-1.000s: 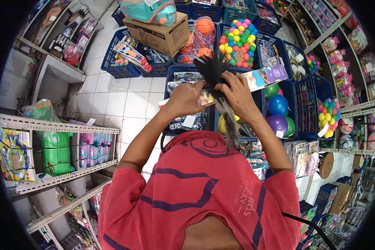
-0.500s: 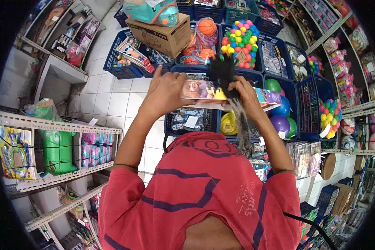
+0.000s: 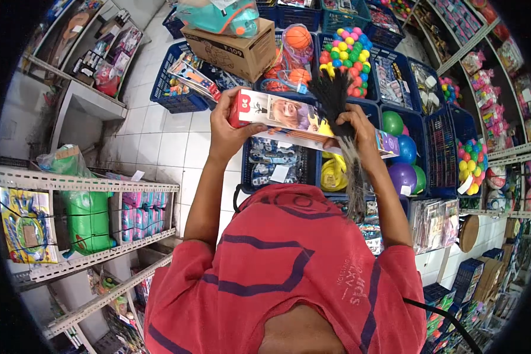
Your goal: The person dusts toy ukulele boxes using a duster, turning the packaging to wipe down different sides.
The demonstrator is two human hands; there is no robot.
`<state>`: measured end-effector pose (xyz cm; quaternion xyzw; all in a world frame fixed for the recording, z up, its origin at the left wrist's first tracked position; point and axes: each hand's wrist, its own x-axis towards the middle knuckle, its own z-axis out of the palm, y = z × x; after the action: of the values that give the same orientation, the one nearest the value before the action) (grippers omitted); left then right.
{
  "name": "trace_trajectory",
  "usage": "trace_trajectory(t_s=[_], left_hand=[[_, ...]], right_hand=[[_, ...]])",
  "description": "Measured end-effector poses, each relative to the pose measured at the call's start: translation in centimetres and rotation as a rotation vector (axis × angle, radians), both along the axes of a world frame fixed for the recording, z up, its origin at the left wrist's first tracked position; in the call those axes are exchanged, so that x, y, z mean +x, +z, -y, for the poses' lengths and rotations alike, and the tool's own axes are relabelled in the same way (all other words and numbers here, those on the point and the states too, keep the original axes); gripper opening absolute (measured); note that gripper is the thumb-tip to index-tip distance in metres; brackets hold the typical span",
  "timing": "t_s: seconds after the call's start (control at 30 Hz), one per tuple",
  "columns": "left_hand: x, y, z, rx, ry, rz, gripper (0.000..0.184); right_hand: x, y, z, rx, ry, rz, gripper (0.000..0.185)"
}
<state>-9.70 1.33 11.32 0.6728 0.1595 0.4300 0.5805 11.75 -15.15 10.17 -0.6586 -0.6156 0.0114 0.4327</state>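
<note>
Gripping a long, printed cardboard box (image 3: 292, 115) by its red end, the left hand (image 3: 228, 131) is holding it crosswise above dark-blue plastic baskets (image 3: 313, 170); the right hand (image 3: 361, 133) is clasping a black-and-grey bristly duster (image 3: 330, 97) against it.

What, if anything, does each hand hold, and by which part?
Left hand: the box, by its red end. Right hand: the duster, by its middle.

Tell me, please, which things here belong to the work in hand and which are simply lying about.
In hand:
- long printed box, one end in the left hand
- dark bristly bundle, in the right hand

Lying about:
- cardboard carton
- purple ball
- green wrapped package
</note>
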Motion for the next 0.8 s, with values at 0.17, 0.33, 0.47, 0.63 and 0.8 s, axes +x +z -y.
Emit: trace_trajectory(t_s=[0.17, 0.33, 0.47, 0.63, 0.8], left_hand=[[-0.6, -0.3, -1.5, 0.088, 0.067, -0.048, 0.068], [-1.3, -0.1, -3.2, 0.372, 0.175, -0.184, 0.066], [-1.5, 0.8, -3.8, 0.562, 0.169, -0.260, 0.066], [-2.4, 1.1, -4.6, 0.574, 0.106, -0.271, 0.067], [-3.8, 0.8, -5.5, 0.474, 0.123, -0.309, 0.069]], right_hand=[[-2.4, 0.8, -1.0, 0.083, -0.087, 0.183, 0.039], [-5.0, 0.7, -1.7, 0.043, -0.104, 0.125, 0.032], [-8.6, 3.8, -3.7, 0.039, 0.001, -0.244, 0.035], [-10.8, 5.4, -4.7, 0.095, -0.003, -0.434, 0.030], [-8.9, 0.4, -4.5, -0.181, -0.416, -0.527, 0.035]])
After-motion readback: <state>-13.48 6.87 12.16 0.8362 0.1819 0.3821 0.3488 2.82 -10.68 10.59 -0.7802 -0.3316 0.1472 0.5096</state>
